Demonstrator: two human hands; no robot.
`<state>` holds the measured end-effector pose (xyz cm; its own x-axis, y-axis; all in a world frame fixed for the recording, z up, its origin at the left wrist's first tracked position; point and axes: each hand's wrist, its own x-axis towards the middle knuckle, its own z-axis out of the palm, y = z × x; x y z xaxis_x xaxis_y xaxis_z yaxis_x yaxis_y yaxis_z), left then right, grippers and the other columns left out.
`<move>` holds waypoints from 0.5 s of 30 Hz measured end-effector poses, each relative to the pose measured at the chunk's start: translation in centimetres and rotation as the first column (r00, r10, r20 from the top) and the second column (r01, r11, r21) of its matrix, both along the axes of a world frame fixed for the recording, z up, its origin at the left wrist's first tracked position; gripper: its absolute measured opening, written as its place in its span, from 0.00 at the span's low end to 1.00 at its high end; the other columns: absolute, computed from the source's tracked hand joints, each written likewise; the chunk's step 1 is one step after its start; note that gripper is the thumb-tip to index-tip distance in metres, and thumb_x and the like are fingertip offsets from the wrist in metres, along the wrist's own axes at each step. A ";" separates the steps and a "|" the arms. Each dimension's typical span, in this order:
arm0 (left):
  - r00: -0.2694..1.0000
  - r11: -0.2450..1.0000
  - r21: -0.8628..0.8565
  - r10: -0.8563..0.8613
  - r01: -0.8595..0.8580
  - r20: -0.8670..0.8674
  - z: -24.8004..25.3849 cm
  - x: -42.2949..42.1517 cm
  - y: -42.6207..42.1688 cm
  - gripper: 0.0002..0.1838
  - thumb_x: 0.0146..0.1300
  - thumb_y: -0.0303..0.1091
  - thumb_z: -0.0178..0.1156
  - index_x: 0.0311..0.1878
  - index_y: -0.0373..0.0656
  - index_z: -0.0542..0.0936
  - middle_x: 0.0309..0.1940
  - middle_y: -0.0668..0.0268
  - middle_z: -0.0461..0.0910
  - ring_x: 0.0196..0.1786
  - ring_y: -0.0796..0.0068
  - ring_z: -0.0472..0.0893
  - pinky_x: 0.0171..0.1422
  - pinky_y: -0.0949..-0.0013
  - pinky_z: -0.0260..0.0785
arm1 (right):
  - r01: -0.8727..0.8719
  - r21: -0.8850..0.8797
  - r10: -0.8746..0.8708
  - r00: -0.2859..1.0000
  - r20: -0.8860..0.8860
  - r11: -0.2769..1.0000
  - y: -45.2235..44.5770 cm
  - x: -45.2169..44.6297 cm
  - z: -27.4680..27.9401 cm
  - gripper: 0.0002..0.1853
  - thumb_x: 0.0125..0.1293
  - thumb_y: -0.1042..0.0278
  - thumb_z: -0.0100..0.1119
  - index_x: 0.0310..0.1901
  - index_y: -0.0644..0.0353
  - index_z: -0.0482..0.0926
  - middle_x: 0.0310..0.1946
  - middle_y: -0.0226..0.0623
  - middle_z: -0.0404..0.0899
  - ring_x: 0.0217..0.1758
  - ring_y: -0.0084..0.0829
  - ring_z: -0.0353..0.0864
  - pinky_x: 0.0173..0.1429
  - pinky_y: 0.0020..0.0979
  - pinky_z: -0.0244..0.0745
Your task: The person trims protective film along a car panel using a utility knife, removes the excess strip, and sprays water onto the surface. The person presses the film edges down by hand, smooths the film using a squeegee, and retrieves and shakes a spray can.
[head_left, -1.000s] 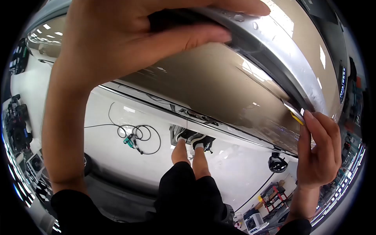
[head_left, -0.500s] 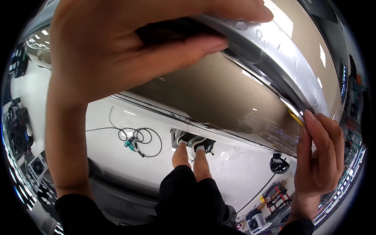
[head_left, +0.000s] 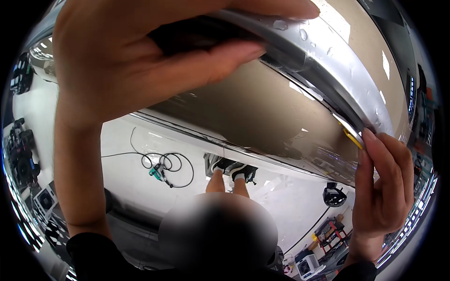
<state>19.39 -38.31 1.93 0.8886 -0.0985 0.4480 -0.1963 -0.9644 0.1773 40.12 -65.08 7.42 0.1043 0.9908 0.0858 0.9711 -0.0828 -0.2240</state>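
Observation:
A curved silver rail (head_left: 344,70), beaded with water drops, runs along the glossy brown car body (head_left: 243,107); it looks like a roof rail. My left hand (head_left: 103,65) is bent around its upper left part, fingers over the top and thumb underneath. At the lower right end, my right hand (head_left: 384,182) is closed, with thumb and fingertips pinched at the rail's lower edge. A thin yellow piece (head_left: 352,136) sticks out from those fingertips, lying along the gap under the rail. Its far end is hidden, so its kind cannot be told.
Below, on the white floor, lies a teal corded tool (head_left: 158,172) with its black cable coiled. My feet stand on a dark step (head_left: 248,171). A red shelf (head_left: 330,234) and a white machine (head_left: 307,266) are at lower right. A dark car (head_left: 136,239) is behind me.
My left hand has shifted slightly left and up along the rail. The right hand stays at the rail end, and more of the yellow piece shows. A blurred dark shape now covers my legs.

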 end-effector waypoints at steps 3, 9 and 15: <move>1.000 1.000 0.008 -0.002 0.002 -0.001 0.2 0.1 0.0 0.19 0.73 0.39 0.59 0.57 0.32 0.81 0.53 0.49 0.83 0.56 0.60 0.82 0.63 0.63 0.73 | 0.014 -0.011 -0.014 1.000 0.007 1.000 0.3 -0.3 0.3 0.15 0.67 0.84 0.66 0.55 0.63 0.86 0.48 0.44 0.85 0.50 0.35 0.87 0.52 0.32 0.83; 1.000 1.000 0.020 -0.013 0.013 -0.004 0.2 0.3 0.2 0.20 0.74 0.38 0.57 0.59 0.31 0.81 0.55 0.47 0.82 0.57 0.57 0.82 0.64 0.61 0.73 | 0.010 0.007 -0.010 1.000 -0.005 1.000 0.4 0.0 0.1 0.15 0.65 0.84 0.67 0.52 0.62 0.86 0.46 0.42 0.85 0.48 0.34 0.86 0.53 0.34 0.82; 0.998 0.998 0.058 -0.020 0.023 -0.054 1.0 0.3 1.6 0.21 0.74 0.38 0.56 0.60 0.31 0.81 0.57 0.44 0.82 0.59 0.55 0.82 0.65 0.59 0.73 | 0.028 -0.004 -0.028 0.999 -0.023 1.000 -0.1 0.4 -0.2 0.14 0.66 0.82 0.67 0.52 0.61 0.86 0.45 0.41 0.85 0.48 0.35 0.87 0.54 0.36 0.83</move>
<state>19.72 -36.72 2.98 0.9084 -0.1425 0.3930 -0.2091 -0.9690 0.1319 40.54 -65.19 7.26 0.1343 0.9877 0.0798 0.9630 -0.1111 -0.2457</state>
